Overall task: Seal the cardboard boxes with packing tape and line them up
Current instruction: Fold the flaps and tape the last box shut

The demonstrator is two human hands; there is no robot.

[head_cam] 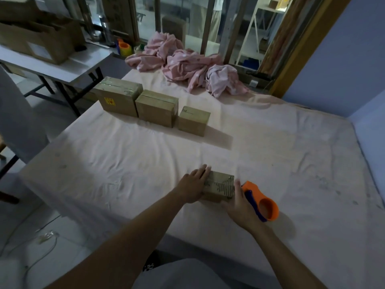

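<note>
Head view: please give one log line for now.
left hand touches small box | right hand holds tape dispenser | three boxes in row

Dim rm, low light, bluish cast. Big bed (270, 147) in centre w/ pale pink sheet, creased & faintly spotted on R side. Heap of pink spotted bedding (187, 65) at far end. Blue-grey wall (343, 59) on R, right up against bed. Wood-trimmed door frame (300, 51) beside it. Glass panels (150, 19) across back; white shelf unit (256, 32) beyond glass. White folding table (68, 69) w/ black legs at L, apart from bed. Grey-covered chair (18, 113) nr L edge. Pale tiled floor (52, 211) w/ thin cable (44, 236) at bottom L.
</note>
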